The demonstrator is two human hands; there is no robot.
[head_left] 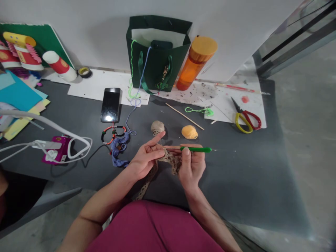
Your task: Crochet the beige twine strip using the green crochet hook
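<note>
My right hand (193, 166) is closed around a crochet hook with a green handle (198, 149), held level with one thin end pointing right. In my left hand (148, 157), thumb and fingers pinch a beige crocheted strip (170, 160) at the hook's left end. The index finger sticks out to the upper right. Part of the strip hangs below, toward my lap. Just beyond the left fingers lies a ball of beige yarn (157, 126). A yellow-orange ball (189, 132) sits past the right hand. The stitch at the hook's tip is too small to make out.
Blue crocheted yarn (118, 150) and beaded bracelets (106, 136) lie left, below a phone (110, 105). A green paper bag (159, 56) and orange bottle (195, 64) stand behind. Scissors (245, 119) lie right, a wooden stick (185, 116) ahead, a cabled purple box (57, 148) far left.
</note>
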